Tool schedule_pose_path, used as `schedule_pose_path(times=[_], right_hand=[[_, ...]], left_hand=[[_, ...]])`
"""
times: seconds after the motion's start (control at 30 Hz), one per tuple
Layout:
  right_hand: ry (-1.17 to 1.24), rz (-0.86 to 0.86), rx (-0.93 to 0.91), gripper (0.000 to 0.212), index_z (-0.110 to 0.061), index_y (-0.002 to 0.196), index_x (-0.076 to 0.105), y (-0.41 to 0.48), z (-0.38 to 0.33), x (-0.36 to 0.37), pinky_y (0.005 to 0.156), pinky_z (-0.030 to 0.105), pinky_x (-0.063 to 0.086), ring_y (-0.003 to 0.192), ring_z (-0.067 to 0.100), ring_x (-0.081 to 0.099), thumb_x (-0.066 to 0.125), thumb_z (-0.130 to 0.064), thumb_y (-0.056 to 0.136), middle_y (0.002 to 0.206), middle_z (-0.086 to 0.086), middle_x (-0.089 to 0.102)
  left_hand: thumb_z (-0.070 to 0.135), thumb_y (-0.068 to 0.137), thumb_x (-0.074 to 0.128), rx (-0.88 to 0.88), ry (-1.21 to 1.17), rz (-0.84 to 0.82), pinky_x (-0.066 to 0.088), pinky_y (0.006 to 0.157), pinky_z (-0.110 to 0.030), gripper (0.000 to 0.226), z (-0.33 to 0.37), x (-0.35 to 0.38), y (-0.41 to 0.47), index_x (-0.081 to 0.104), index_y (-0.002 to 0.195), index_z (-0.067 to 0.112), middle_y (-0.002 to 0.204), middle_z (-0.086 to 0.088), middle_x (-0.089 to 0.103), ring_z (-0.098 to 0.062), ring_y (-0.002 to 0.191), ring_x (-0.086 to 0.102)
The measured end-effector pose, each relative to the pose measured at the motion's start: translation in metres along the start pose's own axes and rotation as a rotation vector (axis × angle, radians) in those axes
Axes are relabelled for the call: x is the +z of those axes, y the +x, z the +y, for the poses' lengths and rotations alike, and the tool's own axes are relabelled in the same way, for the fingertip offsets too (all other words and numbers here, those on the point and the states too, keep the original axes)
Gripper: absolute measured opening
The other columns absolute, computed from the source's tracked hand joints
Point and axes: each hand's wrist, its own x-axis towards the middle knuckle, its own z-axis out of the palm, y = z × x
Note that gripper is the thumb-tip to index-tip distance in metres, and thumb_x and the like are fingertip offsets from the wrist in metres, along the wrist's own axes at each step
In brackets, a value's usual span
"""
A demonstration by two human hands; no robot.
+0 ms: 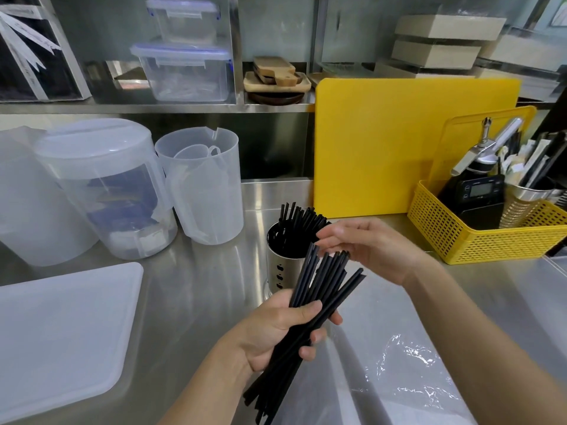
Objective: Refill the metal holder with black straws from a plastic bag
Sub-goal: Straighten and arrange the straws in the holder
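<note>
Left hand (pixel 276 329) grips a bundle of black straws (pixel 319 280) just in front of the metal holder (pixel 277 265).
The holder stands upright on the steel counter (pixel 199 271), with more straws (pixel 302 219) leaning inside it. The right hand (pixel 368 246) hangs relaxed and empty, fingertips close to the bundle's upper tips. The clear plastic bag (pixel 399 363) lies flat on the counter under the right forearm.
</note>
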Motion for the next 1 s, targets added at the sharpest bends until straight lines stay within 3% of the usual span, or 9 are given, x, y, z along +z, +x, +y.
schedule_pose_path(times=[0.13, 0.27, 0.37, 0.5, 0.57, 0.7, 0.8, 0.87, 1.0], right_hand=[[-0.215, -0.158, 0.077, 0.032, -0.004, 0.093, 0.071, 0.003, -0.021, -0.004, 0.077, 0.025, 0.054, 0.082, 0.017, 0.068, 0.07, -0.02, 0.065, 0.086, 0.007, 0.074], [-0.346, -0.234, 0.142, 0.013, -0.008, 0.081, 0.073, 0.007, -0.027, -0.001, 0.07, 0.021, 0.054, 0.073, 0.013, 0.068, 0.072, -0.006, 0.068, 0.075, 0.001, 0.074], [-0.361, -0.223, 0.151, 0.015, -0.01, 0.084, 0.07, 0.01, -0.022, 0.003, 0.073, 0.023, 0.051, 0.067, 0.007, 0.066, 0.069, 0.001, 0.074, 0.067, -0.005, 0.073], [-0.38, -0.255, 0.156, 0.016, -0.001, 0.092, 0.067, 0.012, -0.016, 0.01, 0.082, 0.028, 0.049, 0.066, 0.007, 0.066, 0.068, -0.002, 0.077, 0.065, -0.006, 0.073], [-0.392, -0.235, 0.133, 0.013, 0.001, 0.087, 0.067, 0.013, -0.013, 0.011, 0.082, 0.028, 0.047, 0.065, 0.009, 0.063, 0.07, -0.005, 0.076, 0.064, -0.004, 0.07], [-0.41, -0.195, 0.103, 0.01, -0.007, 0.069, 0.065, 0.015, -0.009, 0.014, 0.072, 0.017, 0.044, 0.062, 0.014, 0.052, 0.072, -0.009, 0.075, 0.063, 0.007, 0.058], [-0.418, -0.158, 0.081, 0.01, 0.0, 0.074, 0.067, 0.017, -0.01, 0.011, 0.066, 0.01, 0.044, 0.057, 0.007, 0.054, 0.073, -0.009, 0.074, 0.06, 0.001, 0.06], [-0.393, -0.115, 0.058, 0.016, 0.007, 0.081, 0.066, 0.019, -0.012, 0.003, 0.07, 0.014, 0.047, 0.064, 0.008, 0.059, 0.071, -0.007, 0.074, 0.068, 0.005, 0.064], [-0.356, -0.111, 0.064, 0.016, 0.007, 0.086, 0.067, 0.018, -0.014, -0.01, 0.081, 0.034, 0.052, 0.079, 0.026, 0.064, 0.069, -0.005, 0.075, 0.088, 0.022, 0.068]], left_hand=[[0.014, 0.083, 0.058, -0.005, 0.022, -0.022, 0.038, 0.042, -0.019, 0.012, 0.0, -0.001, -0.001, 0.067, 0.09, 0.012, 0.085, -0.007, 0.066, -0.012, 0.056, 0.047], [0.014, 0.083, 0.058, -0.006, 0.016, -0.025, 0.038, 0.042, -0.019, 0.014, 0.002, -0.002, -0.003, 0.065, 0.094, 0.012, 0.084, -0.006, 0.066, -0.012, 0.056, 0.047], [0.014, 0.083, 0.058, -0.007, 0.011, -0.017, 0.038, 0.042, -0.019, 0.013, 0.001, -0.003, -0.004, 0.068, 0.091, 0.014, 0.084, -0.007, 0.066, -0.012, 0.056, 0.047], [0.013, 0.083, 0.058, -0.014, 0.012, -0.014, 0.038, 0.041, -0.019, 0.01, -0.001, -0.004, -0.004, 0.067, 0.089, 0.013, 0.084, -0.008, 0.066, -0.013, 0.057, 0.047], [0.013, 0.083, 0.059, -0.013, 0.004, -0.004, 0.039, 0.041, -0.02, 0.01, -0.004, -0.006, -0.003, 0.066, 0.09, 0.012, 0.085, -0.009, 0.066, -0.014, 0.057, 0.048], [0.014, 0.082, 0.061, -0.012, 0.016, -0.011, 0.04, 0.042, -0.021, 0.01, -0.004, -0.008, -0.002, 0.069, 0.088, 0.013, 0.086, -0.009, 0.066, -0.014, 0.058, 0.048], [0.013, 0.082, 0.06, -0.012, 0.028, -0.011, 0.04, 0.043, -0.02, 0.012, -0.003, -0.009, -0.001, 0.07, 0.087, 0.015, 0.085, -0.008, 0.067, -0.014, 0.058, 0.049], [0.013, 0.083, 0.059, -0.016, 0.044, -0.024, 0.04, 0.043, -0.02, 0.012, -0.003, -0.01, -0.002, 0.069, 0.088, 0.015, 0.086, -0.008, 0.066, -0.014, 0.059, 0.049], [0.012, 0.083, 0.06, -0.046, 0.052, -0.047, 0.038, 0.042, -0.019, 0.009, -0.006, -0.015, -0.002, 0.066, 0.09, 0.012, 0.089, -0.01, 0.061, -0.014, 0.06, 0.046]])
